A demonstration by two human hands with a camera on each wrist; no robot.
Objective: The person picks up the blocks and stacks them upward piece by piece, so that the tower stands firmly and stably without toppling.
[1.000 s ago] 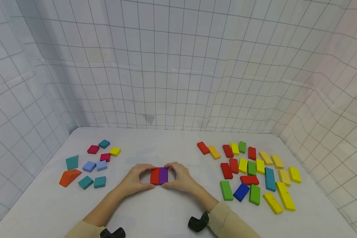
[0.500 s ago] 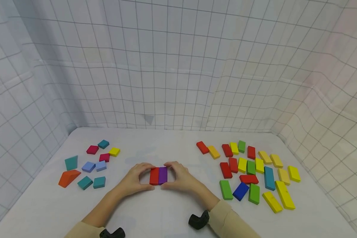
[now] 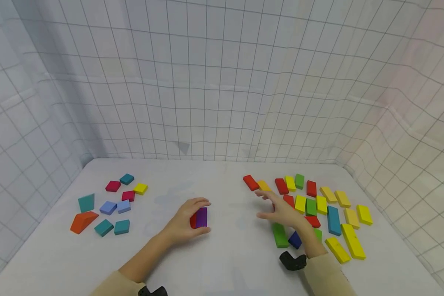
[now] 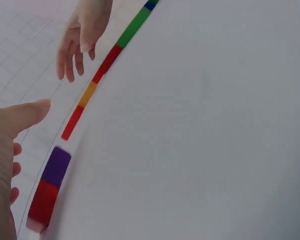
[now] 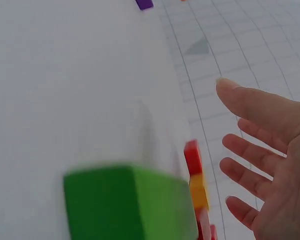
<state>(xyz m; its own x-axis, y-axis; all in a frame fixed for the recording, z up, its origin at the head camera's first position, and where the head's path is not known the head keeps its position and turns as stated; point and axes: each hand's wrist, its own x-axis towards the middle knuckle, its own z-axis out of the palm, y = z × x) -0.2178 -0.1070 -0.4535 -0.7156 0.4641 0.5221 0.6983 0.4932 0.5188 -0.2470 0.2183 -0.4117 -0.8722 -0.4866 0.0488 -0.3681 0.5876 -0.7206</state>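
Side by side on the white tabletop lie a purple block (image 3: 201, 217) and a red block (image 3: 193, 221), upright edges touching. My left hand (image 3: 186, 220) is spread around and over them, hiding part of the red one; in the left wrist view its thumb (image 4: 32, 114) stands apart from both blocks. Over at the right, my right hand (image 3: 281, 210) hovers with parted fingers and nothing in them, above a group of coloured blocks. A green block (image 3: 279, 235) lies below it, and looms large in the right wrist view. The hand covers part of several red blocks.
More red, yellow, green and blue blocks spread to the right, including a long yellow block (image 3: 353, 241). At the left lie several smaller pieces, among them an orange wedge (image 3: 84, 222) and a teal block (image 3: 122, 227). A gridded white curtain (image 3: 214, 82) surrounds the table.
My right hand has let go of the red and purple pair and moved right, over the block group. My left hand has shifted slightly right, its fingers now spread past the purple block.
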